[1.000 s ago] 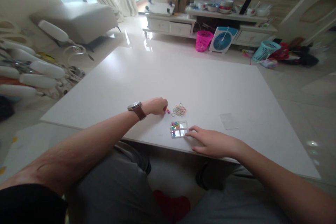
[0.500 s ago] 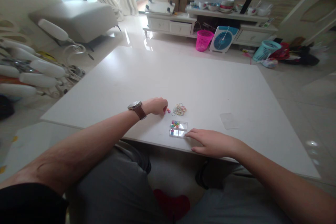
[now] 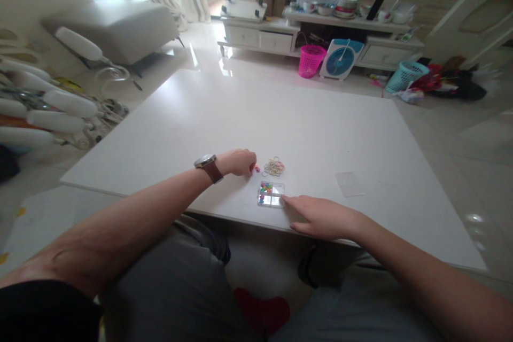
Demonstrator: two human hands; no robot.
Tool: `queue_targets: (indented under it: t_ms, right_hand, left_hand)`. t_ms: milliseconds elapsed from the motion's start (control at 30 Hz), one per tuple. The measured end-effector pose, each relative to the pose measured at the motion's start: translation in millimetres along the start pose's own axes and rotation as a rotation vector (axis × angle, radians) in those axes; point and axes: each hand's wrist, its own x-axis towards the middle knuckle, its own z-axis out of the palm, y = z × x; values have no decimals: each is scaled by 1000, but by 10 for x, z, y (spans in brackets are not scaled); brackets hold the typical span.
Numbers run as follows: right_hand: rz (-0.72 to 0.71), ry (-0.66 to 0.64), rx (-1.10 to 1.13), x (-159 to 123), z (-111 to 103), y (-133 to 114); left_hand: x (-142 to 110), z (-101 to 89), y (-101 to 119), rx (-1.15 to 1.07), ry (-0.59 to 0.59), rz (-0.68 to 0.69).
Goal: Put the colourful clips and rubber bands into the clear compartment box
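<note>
My left hand (image 3: 239,162), wearing a watch with a brown strap, is closed with its fingers curled down at the white table; what is in the fingertips, if anything, is hidden. Right beside them lie a few small pink and orange pieces (image 3: 257,169). A loose pile of thin pale rings (image 3: 273,166), like small rubber bands, is just right of these. Nearer to me sits a clear compartment box (image 3: 271,194); small colourful pieces (image 3: 266,188) lie in its left compartments. My right hand (image 3: 318,216) is open, its fingertips touching the box's right edge.
A clear flat rectangular sheet or lid (image 3: 349,184) lies on the white table (image 3: 280,117) to the right. The table's near edge runs just above my knees. Beyond it stand a pink basket (image 3: 310,61), a blue fan (image 3: 341,59) and a low cabinet (image 3: 276,41).
The clear box has shifted slightly away from me and to the left, with my right fingertips at its edge. My left hand has hardly moved.
</note>
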Motion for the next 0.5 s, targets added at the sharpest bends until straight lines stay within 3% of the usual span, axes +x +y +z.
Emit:
queue_targets:
  t_ms: [400,500]
  right_hand:
    - [-44,19,32,4,-18,-2]
    - [-53,18,28,3,-23,-5]
  left_hand:
    - [-40,-52,74,-62,-15,57]
    - [-63,-90,116,-100,23,148]
